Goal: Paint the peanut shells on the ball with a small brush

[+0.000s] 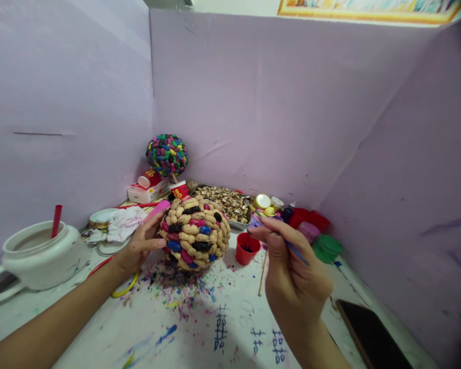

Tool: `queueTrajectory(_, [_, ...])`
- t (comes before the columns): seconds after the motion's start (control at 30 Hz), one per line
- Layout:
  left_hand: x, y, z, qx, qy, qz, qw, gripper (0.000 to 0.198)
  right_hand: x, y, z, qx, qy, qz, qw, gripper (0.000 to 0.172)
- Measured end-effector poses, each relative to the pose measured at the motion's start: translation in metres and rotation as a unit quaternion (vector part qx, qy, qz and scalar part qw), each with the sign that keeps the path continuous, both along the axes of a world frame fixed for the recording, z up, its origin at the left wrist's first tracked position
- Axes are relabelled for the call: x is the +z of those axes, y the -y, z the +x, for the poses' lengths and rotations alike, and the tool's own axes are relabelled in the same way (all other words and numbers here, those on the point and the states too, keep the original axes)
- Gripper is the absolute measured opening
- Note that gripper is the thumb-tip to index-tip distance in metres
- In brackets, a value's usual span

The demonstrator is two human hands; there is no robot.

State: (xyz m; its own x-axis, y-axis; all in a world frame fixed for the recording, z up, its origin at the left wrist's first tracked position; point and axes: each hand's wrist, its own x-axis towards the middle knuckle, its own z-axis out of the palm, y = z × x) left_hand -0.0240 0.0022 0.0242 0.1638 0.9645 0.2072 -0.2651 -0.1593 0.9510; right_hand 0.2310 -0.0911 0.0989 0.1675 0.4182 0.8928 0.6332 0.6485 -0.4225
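A ball covered in peanuts (194, 238) stands before me on the table. Most of its shells are bare tan, with some painted black, blue and magenta. My left hand (140, 243) steadies it from the left, thumb on its front and fingers around its side. In my right hand (295, 266), a thin blue paintbrush (295, 251) is pinched between thumb and fingers, its tip pointing up and left. Just left of that hand sits a small red cup (247, 248) with dark paint inside. The brush is apart from both ball and cup.
Behind the ball lies a metal tray of peanut shells (228, 205). A finished-looking multicoloured ball (167, 155) stands at the back left. A white pot (41, 256) is at left, a phone (372, 333) at right. Paint pots (327, 249) and a wooden stick (263, 274) lie nearby.
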Motion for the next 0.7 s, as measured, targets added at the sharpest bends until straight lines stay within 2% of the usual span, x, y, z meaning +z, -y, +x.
queueTrajectory(0.13, [0.000,0.000,-0.001,-0.011,0.006,0.003,1.000,0.080,-0.018,0.001,-0.017,-0.044,0.050,-0.019,0.998,0.018])
queueTrajectory(0.27, [-0.002,-0.002,-0.002,-0.006,0.011,0.002,1.000,0.077,-0.049,-0.001,-0.037,-0.032,0.078,-0.049,0.995,0.022])
queueTrajectory(0.37, [-0.003,-0.003,-0.004,-0.013,0.007,0.008,1.000,0.077,-0.065,-0.007,-0.043,-0.055,0.088,-0.063,0.993,0.020])
queueTrajectory(0.57, [-0.004,-0.004,-0.004,-0.016,0.017,0.005,1.000,0.077,-0.069,-0.019,-0.042,-0.122,0.100,-0.062,0.986,0.010])
queueTrajectory(0.7, [-0.004,-0.004,-0.003,-0.028,0.028,0.006,0.999,0.078,-0.067,-0.019,-0.042,-0.135,0.118,-0.052,0.982,0.009])
